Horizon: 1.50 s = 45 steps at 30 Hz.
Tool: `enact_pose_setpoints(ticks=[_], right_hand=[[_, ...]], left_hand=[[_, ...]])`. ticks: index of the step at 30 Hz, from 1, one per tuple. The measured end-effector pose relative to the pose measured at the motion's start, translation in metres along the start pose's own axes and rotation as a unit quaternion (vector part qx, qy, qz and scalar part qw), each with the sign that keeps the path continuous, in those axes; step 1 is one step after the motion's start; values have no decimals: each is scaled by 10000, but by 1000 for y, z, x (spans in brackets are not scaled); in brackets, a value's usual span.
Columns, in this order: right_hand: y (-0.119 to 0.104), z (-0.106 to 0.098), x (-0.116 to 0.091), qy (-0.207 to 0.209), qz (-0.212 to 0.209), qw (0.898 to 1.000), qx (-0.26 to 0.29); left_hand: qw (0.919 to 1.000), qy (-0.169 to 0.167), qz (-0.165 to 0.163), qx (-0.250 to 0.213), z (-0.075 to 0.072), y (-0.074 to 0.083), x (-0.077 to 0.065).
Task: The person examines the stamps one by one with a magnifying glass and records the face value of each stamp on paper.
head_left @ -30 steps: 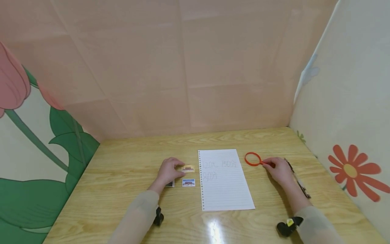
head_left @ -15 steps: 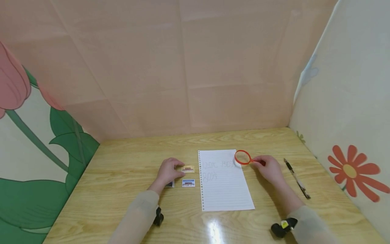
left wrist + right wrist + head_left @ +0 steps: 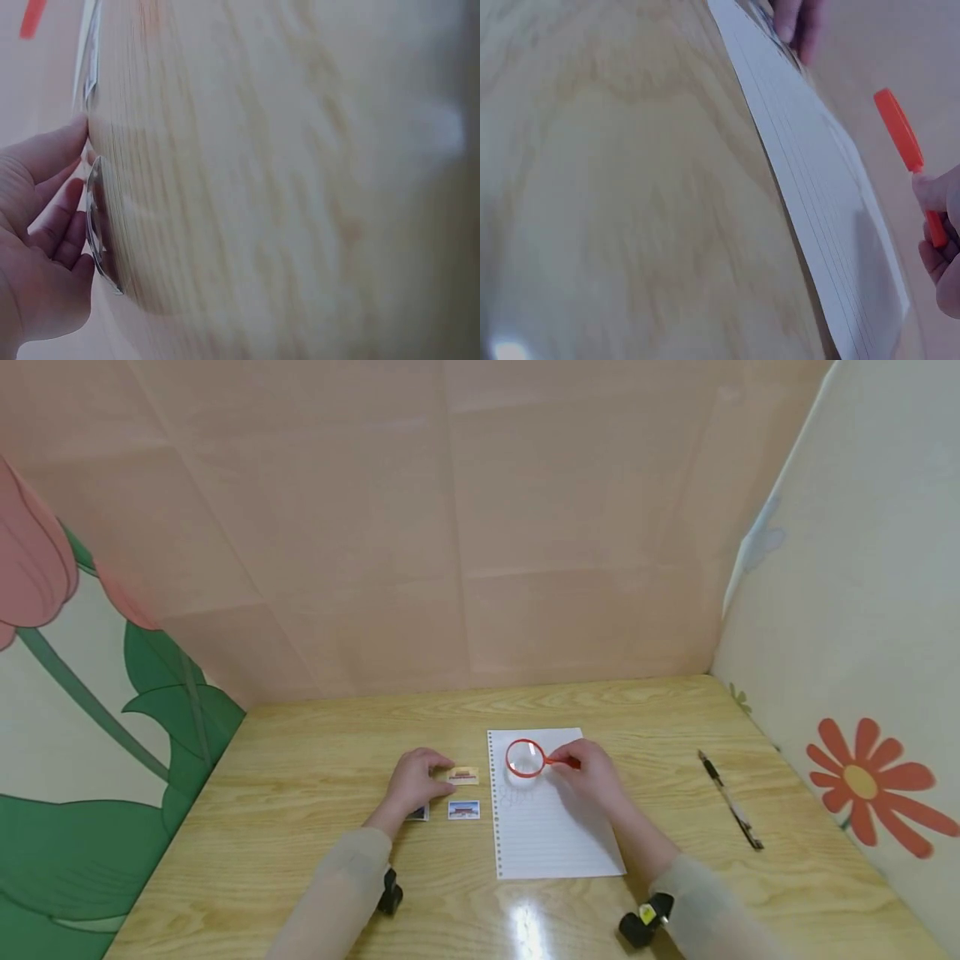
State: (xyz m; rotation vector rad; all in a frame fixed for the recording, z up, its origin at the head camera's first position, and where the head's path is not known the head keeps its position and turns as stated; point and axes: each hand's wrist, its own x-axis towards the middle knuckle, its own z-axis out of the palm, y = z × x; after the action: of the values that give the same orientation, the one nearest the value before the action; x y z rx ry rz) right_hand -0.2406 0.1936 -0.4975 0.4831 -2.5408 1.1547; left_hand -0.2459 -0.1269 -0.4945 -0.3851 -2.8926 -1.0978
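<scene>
In the head view my right hand (image 3: 591, 770) pinches the handle of a red-rimmed magnifying glass (image 3: 525, 758). Its lens hangs above the upper left of a lined sheet of paper (image 3: 558, 839); in the right wrist view the magnifying glass (image 3: 900, 131) is edge-on, off the paper. Left of the sheet, my left hand (image 3: 412, 783) holds a small yellow stamp (image 3: 463, 776) by its edges between thumb and finger. A blue-and-white stamp (image 3: 463, 810) lies just below. Partly covered by the left hand is a dark stamp-like piece (image 3: 420, 814).
A black-and-clear pen (image 3: 731, 802) lies on the wooden table (image 3: 315, 752), right of the paper. Faint handwriting shows on the sheet. A pink wall covering (image 3: 360, 610) stands behind the table, with a flower-printed wall (image 3: 847, 610) at right.
My right hand has carried the magnifying glass leftward from the table right of the sheet to above the paper's handwriting. The left hand and the stamps have stayed put.
</scene>
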Motion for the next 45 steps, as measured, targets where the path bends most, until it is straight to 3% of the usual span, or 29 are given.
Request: enact_pose_setpoints(ticks=[5,19,38,45], right_hand=[[-11,29,6,37,-367,9993,-28],[-48,70,12,-216,-310,9993,2],[-56,78,13,-235,-137,9996,-64],[-57,75,12,-176,-293,9993,-130]], left_hand=[[10000,-4,6,-17,-1,-1,0],[9996,76,265,-3,-2,-3,1],[10000,-32,16,41,-2,-2,2],[10000,-51,-23,-7,-1,-2,2]])
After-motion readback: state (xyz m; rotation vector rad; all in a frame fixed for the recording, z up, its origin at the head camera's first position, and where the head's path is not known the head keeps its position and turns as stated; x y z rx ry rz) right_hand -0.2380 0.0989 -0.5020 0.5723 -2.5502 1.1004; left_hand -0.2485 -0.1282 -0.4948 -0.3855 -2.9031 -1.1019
